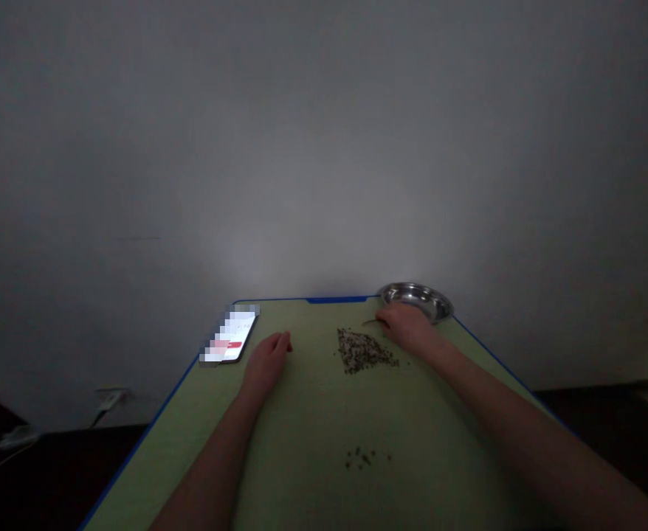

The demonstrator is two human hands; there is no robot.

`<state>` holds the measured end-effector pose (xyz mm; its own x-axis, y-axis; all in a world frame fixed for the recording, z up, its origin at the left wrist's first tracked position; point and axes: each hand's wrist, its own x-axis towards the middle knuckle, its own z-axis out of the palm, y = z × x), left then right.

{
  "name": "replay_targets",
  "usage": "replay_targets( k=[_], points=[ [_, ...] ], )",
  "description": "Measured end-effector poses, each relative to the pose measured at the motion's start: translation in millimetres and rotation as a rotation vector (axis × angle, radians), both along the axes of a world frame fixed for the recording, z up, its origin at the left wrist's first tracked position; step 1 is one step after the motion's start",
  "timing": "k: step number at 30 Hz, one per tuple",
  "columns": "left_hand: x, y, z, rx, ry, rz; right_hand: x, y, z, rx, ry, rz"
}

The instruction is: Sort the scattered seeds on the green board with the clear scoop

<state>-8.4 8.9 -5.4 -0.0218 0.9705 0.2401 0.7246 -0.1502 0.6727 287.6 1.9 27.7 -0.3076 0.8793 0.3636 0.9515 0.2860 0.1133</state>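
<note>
My right hand is closed on a slim, thin-tipped tool, whose tip points left above the table; its kind is too small to make out. Just below and left of that hand lies a loose pile of mixed dark and pale grains, with a few strays at its edges. Behind the hand, a shiny metal bowl stands at the far right corner, partly hidden by it. My left hand rests on the table left of the pile, fingers curled in, nothing visible in them.
A phone with a lit screen lies at the table's far left edge. Nearer to me, several small dark grains are scattered on the green tabletop. The table's blue-edged far side meets a grey wall. A socket with a plug is at lower left.
</note>
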Motion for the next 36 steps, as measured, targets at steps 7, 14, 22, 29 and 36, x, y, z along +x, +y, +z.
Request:
replay_targets(
  k=[7, 14, 22, 29, 36],
  points=[
    [-0.3, -0.4, -0.2, -0.002, -0.009, 0.002, -26.2, 11.0, 9.7, -0.01, 0.028, 0.027],
    [-3.1, 2.2, -4.4, -0.005, -0.014, 0.013, -66.8, 26.9, 6.8, -0.073, -0.031, 0.084],
    [-0.7, 1.9, -3.6, -0.002, -0.019, 0.01, -55.2, -7.2, -2.3, -0.136, -0.148, 0.185],
    [0.2, 2.4, -3.5, 0.01, -0.016, -0.002, -46.9, -28.9, 4.5, -0.105, -0.144, 0.215],
    [1.0, 2.6, -3.9, -0.005, -0.016, 0.007, -33.2, -55.8, 25.3, -0.138, 0.288, 0.257]
  ],
)
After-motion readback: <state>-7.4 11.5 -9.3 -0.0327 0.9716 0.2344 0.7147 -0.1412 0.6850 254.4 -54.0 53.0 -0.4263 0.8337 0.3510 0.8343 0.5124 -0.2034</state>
